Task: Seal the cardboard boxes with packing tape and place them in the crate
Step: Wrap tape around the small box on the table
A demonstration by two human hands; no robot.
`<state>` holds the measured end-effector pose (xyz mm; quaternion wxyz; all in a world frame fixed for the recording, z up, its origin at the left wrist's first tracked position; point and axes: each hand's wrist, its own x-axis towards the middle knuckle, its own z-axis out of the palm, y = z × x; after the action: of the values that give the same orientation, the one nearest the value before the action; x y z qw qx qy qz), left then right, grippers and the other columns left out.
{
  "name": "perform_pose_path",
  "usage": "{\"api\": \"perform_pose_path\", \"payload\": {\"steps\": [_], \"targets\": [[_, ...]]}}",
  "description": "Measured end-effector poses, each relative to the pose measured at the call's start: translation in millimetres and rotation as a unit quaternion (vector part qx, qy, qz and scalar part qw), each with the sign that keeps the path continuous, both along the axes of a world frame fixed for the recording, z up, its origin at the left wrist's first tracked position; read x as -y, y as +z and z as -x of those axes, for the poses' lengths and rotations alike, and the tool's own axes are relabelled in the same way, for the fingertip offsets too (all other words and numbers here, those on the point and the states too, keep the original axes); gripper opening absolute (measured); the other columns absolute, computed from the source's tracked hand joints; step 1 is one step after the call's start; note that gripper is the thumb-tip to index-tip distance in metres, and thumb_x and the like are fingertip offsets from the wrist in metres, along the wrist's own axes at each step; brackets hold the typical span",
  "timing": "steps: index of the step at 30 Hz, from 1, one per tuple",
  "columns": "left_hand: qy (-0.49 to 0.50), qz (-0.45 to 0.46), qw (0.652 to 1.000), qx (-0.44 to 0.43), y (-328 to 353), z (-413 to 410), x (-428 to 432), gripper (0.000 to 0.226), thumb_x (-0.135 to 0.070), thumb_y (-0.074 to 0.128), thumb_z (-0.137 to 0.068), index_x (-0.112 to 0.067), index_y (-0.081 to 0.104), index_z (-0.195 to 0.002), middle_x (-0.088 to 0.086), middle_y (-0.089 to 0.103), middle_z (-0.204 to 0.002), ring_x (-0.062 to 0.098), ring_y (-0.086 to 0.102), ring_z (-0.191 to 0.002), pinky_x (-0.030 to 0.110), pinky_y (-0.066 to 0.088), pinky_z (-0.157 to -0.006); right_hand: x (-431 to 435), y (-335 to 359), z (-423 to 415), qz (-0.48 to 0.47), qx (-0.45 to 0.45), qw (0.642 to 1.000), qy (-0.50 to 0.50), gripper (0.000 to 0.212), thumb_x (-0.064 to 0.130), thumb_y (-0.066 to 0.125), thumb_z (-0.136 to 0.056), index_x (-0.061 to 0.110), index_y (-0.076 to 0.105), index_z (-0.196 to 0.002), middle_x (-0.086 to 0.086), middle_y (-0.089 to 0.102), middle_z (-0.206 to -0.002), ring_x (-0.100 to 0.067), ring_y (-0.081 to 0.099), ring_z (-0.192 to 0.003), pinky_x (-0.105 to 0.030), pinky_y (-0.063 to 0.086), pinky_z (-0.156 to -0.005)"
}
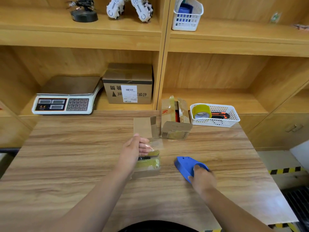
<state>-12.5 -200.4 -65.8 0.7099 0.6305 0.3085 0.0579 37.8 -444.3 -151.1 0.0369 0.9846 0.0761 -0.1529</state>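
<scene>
Head view shows the small box [148, 169] near the middle of the table [75, 156], with its top flap not lying flat and a loose strip of clear tape [156, 144] standing off its far edge. That strip worries me: it could fold back and stick to itself or to my fingers, or wrinkle over the flap and leave the seam gaping. The box looks light, so a pull from the dispenser [187, 165] might drag or tip it if I ease off. My left hand [133, 149] lies on the box's far top edge, fingers fairly straight, pressing rather than clutching. My right hand [203, 180] is wrapped round the dispenser, right of the box and apart from it, low at the table. No crate is in view.
</scene>
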Motion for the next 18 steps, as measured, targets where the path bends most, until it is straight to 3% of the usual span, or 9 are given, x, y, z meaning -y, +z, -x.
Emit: {"api": "perform_pose_path", "payload": {"steps": [2, 4, 6, 9, 12, 18], "targets": [[0.001, 0.007, 1.0, -0.005, -3.1, 0.2, -0.2, 0.049, -0.036, 0.031, -0.102, -0.01, 0.069, -0.086, 0.007, 0.072, -0.07, 0.014, 0.067, -0.062, 0.022, 0.053, -0.059, -12.1, 10.0, 0.0, -0.06, 0.059, 0.996, 0.0, 0.038, 0.046, 0.048, -0.092, 0.018, 0.049, -0.118, 0.003, 0.06, -0.113, -0.018, 0.055, -0.109, -0.03, 0.035, -0.094], [0.002, 0.017, 1.0, -0.015, -4.5, -1.2, 0.9, 0.05, -0.035, 0.032, -0.102, -0.009, 0.07, -0.085, 0.007, 0.071, -0.069, 0.012, 0.067, -0.059, 0.02, 0.052, -0.055, -32.0, 25.5, -0.7, -0.233, 0.104, 0.967, -0.012, 0.026, 0.039, 0.054, -0.091, 0.017, 0.058, -0.105, 0.003, 0.063, -0.1, -0.018, 0.058, -0.098, -0.03, 0.039, -0.086], [0.003, 0.031, 0.999, -0.015, -6.2, -2.7, 3.2, 0.05, -0.034, 0.032, -0.103, -0.007, 0.069, -0.083, 0.007, 0.07, -0.066, 0.012, 0.066, -0.056, 0.019, 0.052, -0.053, -57.2, 44.0, -1.5, -0.425, 0.071, 0.901, -0.056, 0.013, 0.029, 0.058, -0.091, 0.017, 0.063, -0.088, 0.004, 0.065, -0.083, -0.012, 0.059, -0.082, -0.021, 0.041, -0.073], [-0.007, 0.024, 1.0, -0.014, -10.0, -2.7, 5.0, 0.05, -0.034, 0.03, -0.103, -0.009, 0.068, -0.081, 0.002, 0.069, -0.061, 0.01, 0.065, -0.055, 0.019, 0.051, -0.052, -88.2, 63.2, -1.0, -0.574, -0.003, 0.813, -0.102, 0.018, 0.027, 0.059, -0.09, 0.022, 0.066, -0.075, 0.004, 0.066, -0.074, -0.002, 0.056, -0.07, -0.009, 0.041, -0.063], [-0.014, 0.013, 1.0, -0.017, -13.2, -2.9, 5.4, 0.05, -0.033, 0.029, -0.103, -0.011, 0.067, -0.08, 0.001, 0.067, -0.058, 0.01, 0.064, -0.054, 0.02, 0.051, -0.053, -102.2, 67.0, -0.4, -0.595, -0.037, 0.794, -0.118, 0.008, 0.028, 0.07, -0.083, 0.024, 0.069, -0.076, 0.009, 0.066, -0.07, 0.001, 0.057, -0.065, -0.014, 0.047, -0.066], [-0.035, -0.009, 0.999, -0.025, -19.5, -2.3, 5.6, 0.046, -0.032, 0.033, -0.102, -0.013, 0.071, -0.084, 0.004, 0.073, -0.076, 0.011, 0.068, -0.066, 0.018, 0.052, -0.06, -102.4, 65.0, 0.4, -0.542, 0.005, 0.826, -0.155, 0.017, 0.02, 0.073, -0.079, 0.018, 0.067, -0.063, 0.002, 0.066, -0.062, -0.012, 0.058, -0.06, -0.035, 0.051, -0.069]]}}
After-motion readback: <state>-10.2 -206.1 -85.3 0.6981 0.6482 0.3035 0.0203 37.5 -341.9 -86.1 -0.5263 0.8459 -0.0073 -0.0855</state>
